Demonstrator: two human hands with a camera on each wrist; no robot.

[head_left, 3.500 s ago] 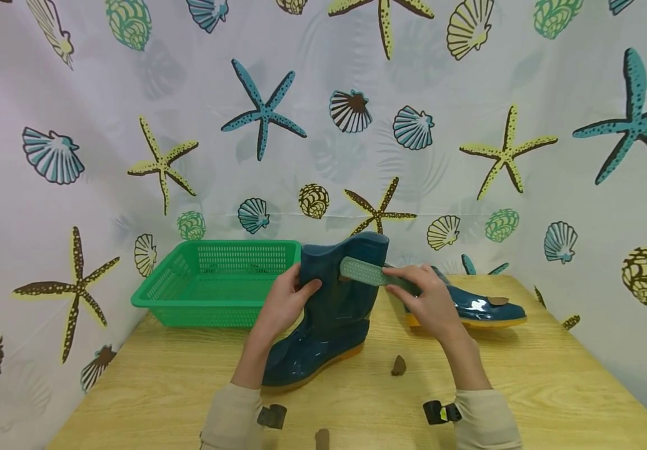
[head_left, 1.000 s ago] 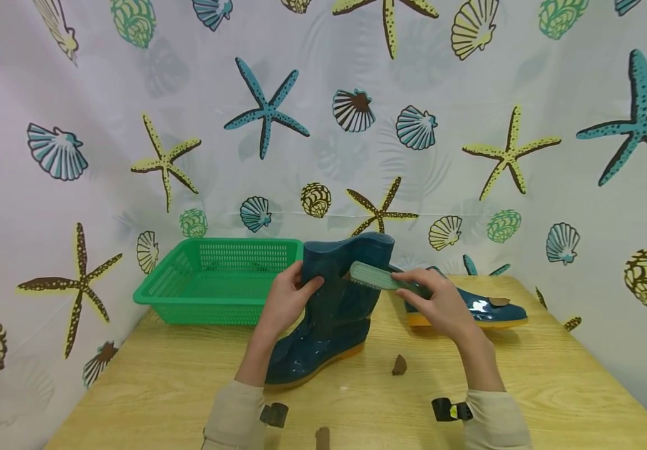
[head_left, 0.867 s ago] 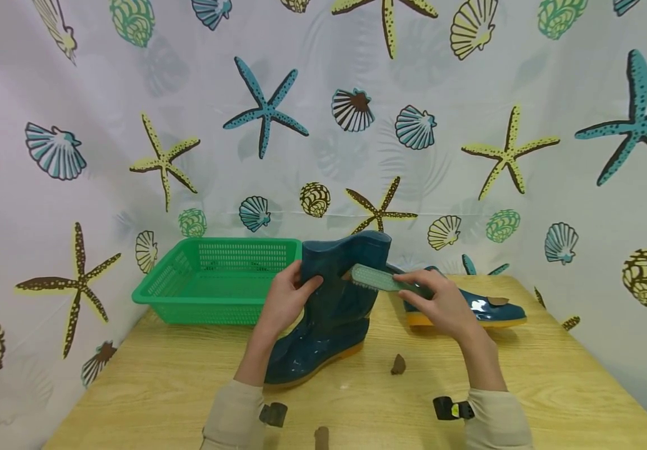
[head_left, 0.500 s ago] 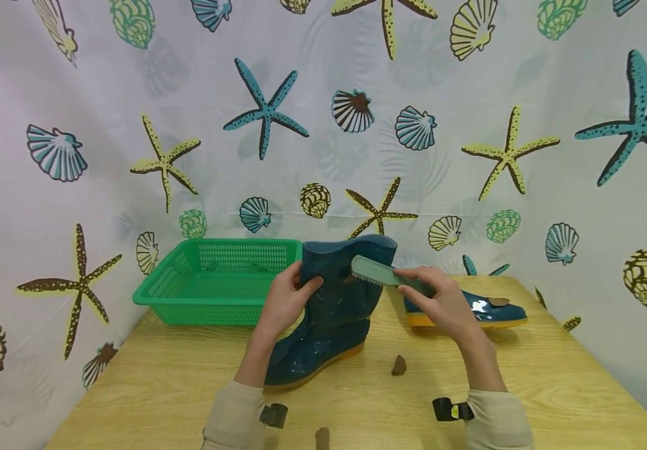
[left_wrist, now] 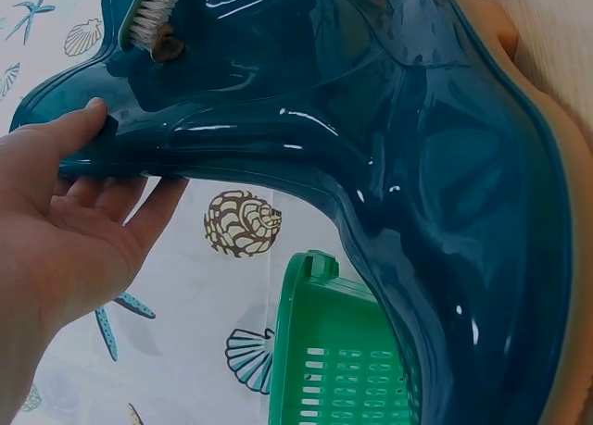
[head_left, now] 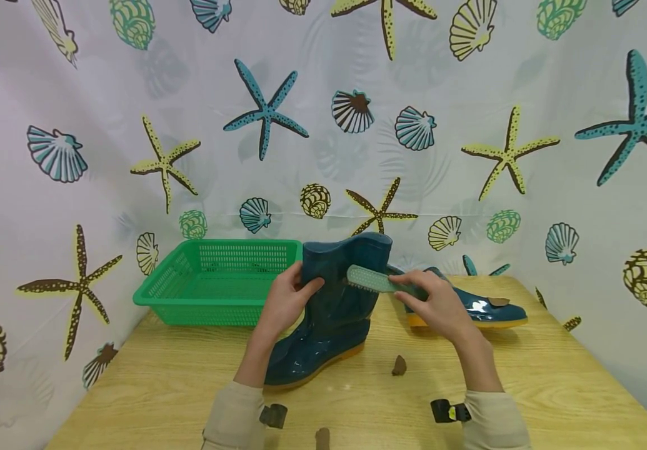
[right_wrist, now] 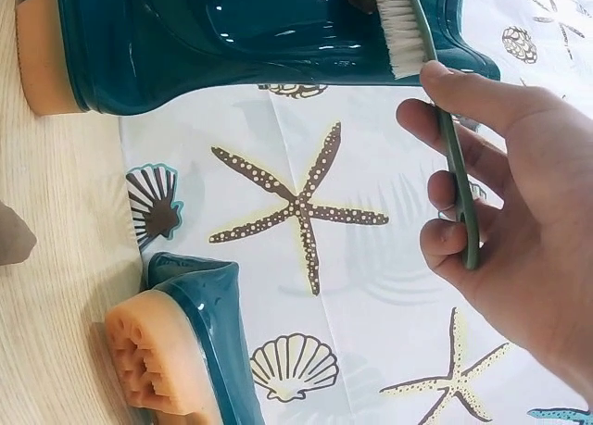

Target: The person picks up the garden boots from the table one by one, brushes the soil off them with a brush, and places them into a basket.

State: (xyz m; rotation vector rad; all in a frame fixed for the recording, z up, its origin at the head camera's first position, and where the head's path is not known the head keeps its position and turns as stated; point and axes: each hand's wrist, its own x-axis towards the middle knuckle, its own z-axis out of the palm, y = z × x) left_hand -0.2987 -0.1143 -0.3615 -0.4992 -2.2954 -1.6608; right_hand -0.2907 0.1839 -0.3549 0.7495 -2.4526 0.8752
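Observation:
A dark blue rubber boot with a tan sole stands upright in the head view, toe pointing left. My left hand grips the top of its shaft at the left side, thumb on the near face. The right hand holds a green scrubbing brush by its handle. White bristles face the upper shaft in the right wrist view. Beside the bristles, a brown clump sticks to the shaft in the left wrist view; the brush head mostly covers it in the head view.
A second blue boot lies at the right, a brown clump on it. A green basket stands back left. Brown lumps lie on the table: one lump right of the upright boot, another lump at the front.
The right hand has shifted the brush back and forth by small amounts on the shaft; it now sits slightly lower and further left than half a second ago. The left hand keeps its grip.

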